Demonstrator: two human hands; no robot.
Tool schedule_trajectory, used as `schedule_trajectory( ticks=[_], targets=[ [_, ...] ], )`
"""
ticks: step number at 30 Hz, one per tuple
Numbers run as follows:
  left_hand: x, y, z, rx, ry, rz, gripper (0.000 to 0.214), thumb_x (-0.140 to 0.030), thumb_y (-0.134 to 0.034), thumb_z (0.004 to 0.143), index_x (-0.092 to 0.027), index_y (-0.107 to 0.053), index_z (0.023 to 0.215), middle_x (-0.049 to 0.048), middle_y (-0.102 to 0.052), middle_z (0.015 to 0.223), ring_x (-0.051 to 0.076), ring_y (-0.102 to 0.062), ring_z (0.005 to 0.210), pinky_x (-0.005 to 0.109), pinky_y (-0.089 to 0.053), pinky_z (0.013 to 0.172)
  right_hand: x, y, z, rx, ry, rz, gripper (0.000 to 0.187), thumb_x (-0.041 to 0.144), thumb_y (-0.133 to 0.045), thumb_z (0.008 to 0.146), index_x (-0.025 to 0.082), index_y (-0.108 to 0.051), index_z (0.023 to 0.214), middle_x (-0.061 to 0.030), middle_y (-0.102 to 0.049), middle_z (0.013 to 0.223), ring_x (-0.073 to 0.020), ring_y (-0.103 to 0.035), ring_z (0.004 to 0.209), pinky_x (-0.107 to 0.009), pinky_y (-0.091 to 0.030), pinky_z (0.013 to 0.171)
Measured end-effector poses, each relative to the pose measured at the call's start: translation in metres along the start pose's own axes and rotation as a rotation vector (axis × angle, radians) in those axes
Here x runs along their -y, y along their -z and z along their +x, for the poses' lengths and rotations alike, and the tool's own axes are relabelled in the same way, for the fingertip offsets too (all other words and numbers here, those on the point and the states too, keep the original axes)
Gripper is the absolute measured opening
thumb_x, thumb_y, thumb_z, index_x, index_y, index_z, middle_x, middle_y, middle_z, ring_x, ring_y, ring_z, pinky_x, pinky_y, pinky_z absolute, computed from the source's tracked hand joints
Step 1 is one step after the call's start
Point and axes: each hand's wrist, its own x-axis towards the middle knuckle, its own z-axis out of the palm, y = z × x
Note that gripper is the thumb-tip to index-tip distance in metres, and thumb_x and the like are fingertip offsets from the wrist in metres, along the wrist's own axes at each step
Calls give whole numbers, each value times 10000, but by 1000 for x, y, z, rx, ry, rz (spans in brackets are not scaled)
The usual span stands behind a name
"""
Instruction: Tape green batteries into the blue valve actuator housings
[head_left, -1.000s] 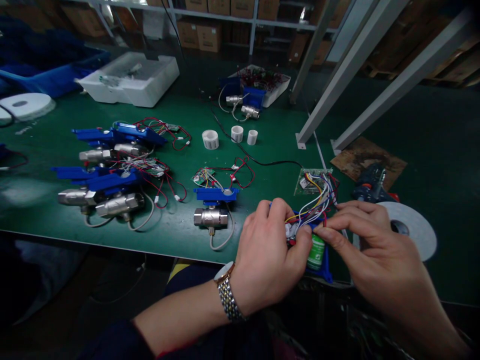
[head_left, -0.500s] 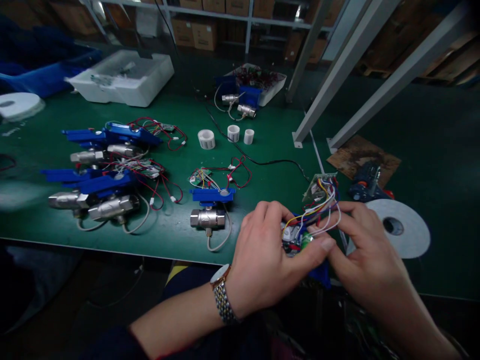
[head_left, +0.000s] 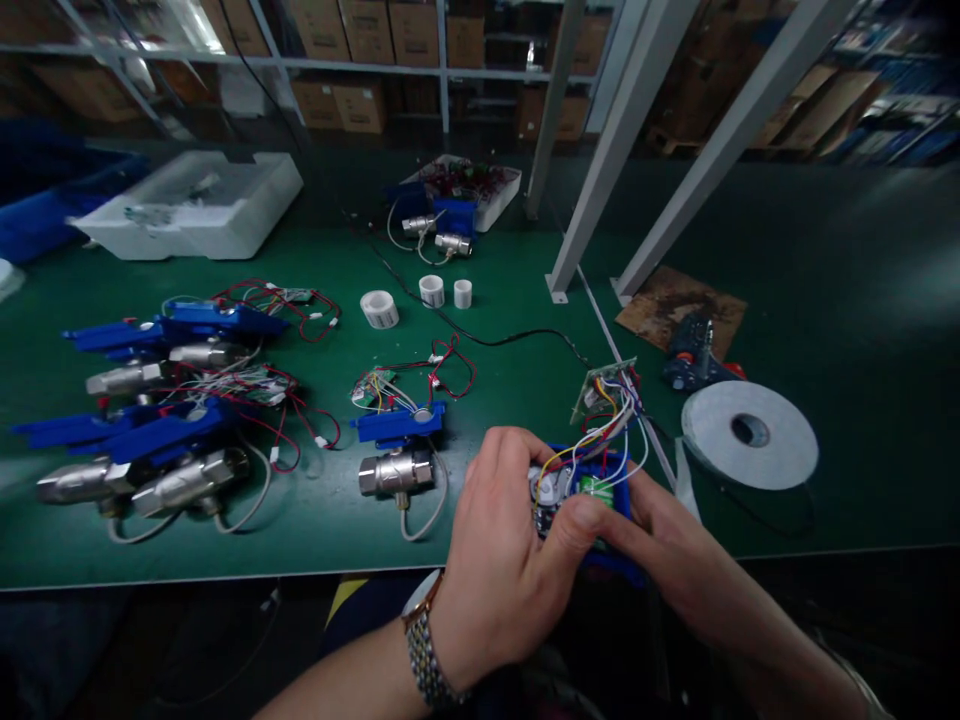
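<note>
Between my two hands, at the front edge of the bench, is a blue plastic housing [head_left: 624,562] with its inside facing up. A green cylindrical battery [head_left: 596,488] and a light grey part [head_left: 551,485] lie inside it. My left hand [head_left: 517,540] wraps the housing's left side, its thumb pressing over the battery. My right hand [head_left: 667,540] grips the right side, its fingers partly hidden behind the housing. White, yellow, red and blue wires run up from it to a circuit board [head_left: 592,388], which stands tilted just beyond.
Several blue-housed metal valves [head_left: 195,480] with loose wires lie at left; a single valve [head_left: 396,472] sits nearer. White label rolls [head_left: 379,310], a foam box [head_left: 202,210], a tape roll [head_left: 780,435], a glue gun [head_left: 694,350] and metal posts [head_left: 622,150] stand around.
The view has shifted, so the bench things sit lower and mostly further left. My right fingers have come down from the wires to the housing's side, uncovering more of the battery.
</note>
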Motion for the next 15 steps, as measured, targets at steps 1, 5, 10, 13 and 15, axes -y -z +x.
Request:
schedule_trajectory(
  ticks=[1, 5, 10, 13, 15],
  targets=[
    [0, 0, -1, -2, 5, 1, 534, -720, -408, 1047, -211, -558, 1103, 72, -575, 1082, 263, -560, 992, 434, -442, 880, 1, -6, 2, 8, -12, 60, 562, 596, -792, 984, 206, -571, 1323, -48, -646, 981, -207, -664, 895, -236, -608, 720],
    [2, -1, -4, -40, 34, -14, 533, -729, -409, 1038, -215, -546, 1081, 74, -566, 1051, 263, -570, 950, 427, -462, 829, 3, -18, 6, 68, -75, 283, 640, 558, -843, 962, 204, -525, 1390, -8, -592, 862, -154, -577, 661, -191, -539, 517],
    [2, 4, -3, -26, 77, -16, 456, -637, -501, 1046, -205, -567, 1173, 97, -612, 1130, 282, -615, 1045, 465, -500, 917, -1, -19, 12, -24, -85, 286, 688, 601, -909, 889, 211, -596, 1361, -77, -645, 1095, -252, -669, 895, -251, -614, 577],
    [5, 15, -7, -27, 24, -12, 512, -558, -626, 1013, -194, -523, 1359, 139, -605, 1337, 301, -602, 1241, 494, -490, 1062, -2, -11, 23, -145, -121, 300, 700, 604, -981, 787, 201, -656, 1259, -84, -660, 1163, -246, -668, 887, -255, -621, 594],
    [10, 26, -13, -71, -51, 20, 497, -497, -685, 993, -201, -543, 1367, 149, -573, 1431, 302, -561, 1348, 483, -474, 1116, -1, -4, 36, -205, -194, 320, 727, 566, -1052, 646, 158, -684, 1122, -83, -677, 1017, -214, -640, 745, -258, -609, 562]
  ],
)
